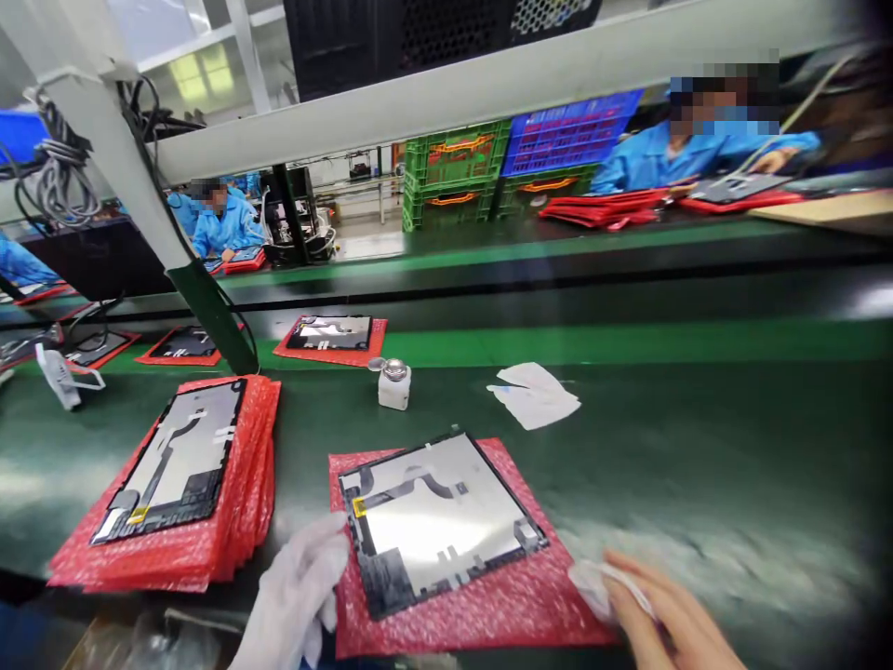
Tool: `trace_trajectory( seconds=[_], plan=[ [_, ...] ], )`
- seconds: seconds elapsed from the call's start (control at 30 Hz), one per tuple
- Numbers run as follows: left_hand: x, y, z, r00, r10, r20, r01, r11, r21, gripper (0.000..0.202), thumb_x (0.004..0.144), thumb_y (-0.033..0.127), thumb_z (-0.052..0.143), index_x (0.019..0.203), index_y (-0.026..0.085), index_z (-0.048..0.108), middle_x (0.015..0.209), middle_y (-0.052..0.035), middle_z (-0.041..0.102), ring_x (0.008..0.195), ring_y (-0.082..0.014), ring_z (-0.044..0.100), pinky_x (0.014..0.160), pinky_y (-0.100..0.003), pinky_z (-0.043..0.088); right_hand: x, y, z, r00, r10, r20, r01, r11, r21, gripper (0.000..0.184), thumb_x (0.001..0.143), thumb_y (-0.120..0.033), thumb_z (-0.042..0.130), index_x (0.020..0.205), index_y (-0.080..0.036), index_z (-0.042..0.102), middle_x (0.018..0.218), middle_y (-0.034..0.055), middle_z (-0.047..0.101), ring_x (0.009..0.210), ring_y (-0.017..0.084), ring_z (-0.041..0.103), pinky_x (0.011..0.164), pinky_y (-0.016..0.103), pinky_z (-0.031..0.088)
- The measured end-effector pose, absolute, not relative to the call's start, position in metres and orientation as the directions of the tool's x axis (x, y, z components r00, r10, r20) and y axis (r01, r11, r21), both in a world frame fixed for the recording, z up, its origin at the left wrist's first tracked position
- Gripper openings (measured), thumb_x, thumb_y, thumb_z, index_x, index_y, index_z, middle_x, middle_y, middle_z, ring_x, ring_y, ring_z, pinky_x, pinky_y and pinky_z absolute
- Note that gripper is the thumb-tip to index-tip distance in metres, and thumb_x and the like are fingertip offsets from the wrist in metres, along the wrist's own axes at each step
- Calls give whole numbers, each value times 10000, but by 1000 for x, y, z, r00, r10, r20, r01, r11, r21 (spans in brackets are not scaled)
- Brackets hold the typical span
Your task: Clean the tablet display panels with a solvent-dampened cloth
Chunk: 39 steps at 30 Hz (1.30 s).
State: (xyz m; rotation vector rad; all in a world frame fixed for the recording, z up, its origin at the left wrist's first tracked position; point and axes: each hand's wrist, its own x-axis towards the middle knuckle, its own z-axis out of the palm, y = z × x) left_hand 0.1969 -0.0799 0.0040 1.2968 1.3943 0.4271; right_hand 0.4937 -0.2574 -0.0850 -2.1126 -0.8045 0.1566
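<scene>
In front of me a tablet screen (446,521), back side up with a silver plate, dark flex cable and black rim, lies at an angle on a red bubble-wrap bag (502,605). My left hand (299,586), in a white glove, is at the screen's left edge with its fingers curled against it; the fingertips are partly hidden. A crumpled white wipe (596,588) is pinched between the thumb and fingers of my bare right hand (659,609), by the bag's lower right corner.
To the left, another screen (182,447) tops a stack of red bags (244,521). Behind sit a white dispenser bottle (394,386) with its lid up and a white cloth (536,395). More screens (331,333) lie farther back. A slanted post (209,312) rises left; co-workers sit across.
</scene>
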Motion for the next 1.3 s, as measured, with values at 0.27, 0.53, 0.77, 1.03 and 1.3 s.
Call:
trace_trajectory(
  seconds=[0.27,0.53,0.77,1.03,1.3],
  plan=[
    [207,-63,-5,429,666,-610,149,614,775,585,690,465,667,1170,182,491,738,-2,575,513,-77,550,382,-156,364,494,-177,-61,574,810,120,676,-386,-628,423,845,-377,335,966,-157,676,1089,136,640,1141,299,492,976,472,385],
    [226,-50,10,367,835,-410,269,327,906,379,613,435,718,850,172,586,638,49,528,491,-65,474,421,-165,340,501,-187,-75,550,804,224,657,-252,-711,363,857,-397,397,945,-179,673,1037,111,650,1023,264,556,928,437,428],
    [248,-84,-13,570,782,-253,64,264,962,326,739,322,554,1052,239,595,1006,-66,678,869,-232,652,764,-361,519,448,-172,-49,391,828,401,773,-59,-631,239,906,-260,417,918,-217,652,905,66,623,899,221,554,806,379,458],
    [232,-87,-63,443,826,-350,388,176,905,365,736,265,521,1084,256,630,851,-51,722,749,-243,673,696,-350,532,422,-160,-65,221,878,425,943,-81,-323,204,894,-147,441,951,-169,635,807,67,571,766,214,553,702,356,455],
    [241,-87,-37,478,810,-340,370,166,914,370,736,307,556,1094,236,618,985,-53,714,910,-240,660,814,-355,523,422,-143,-38,235,935,266,881,-90,-464,199,901,-172,448,879,-216,641,818,27,564,727,163,574,661,275,455]
  ],
)
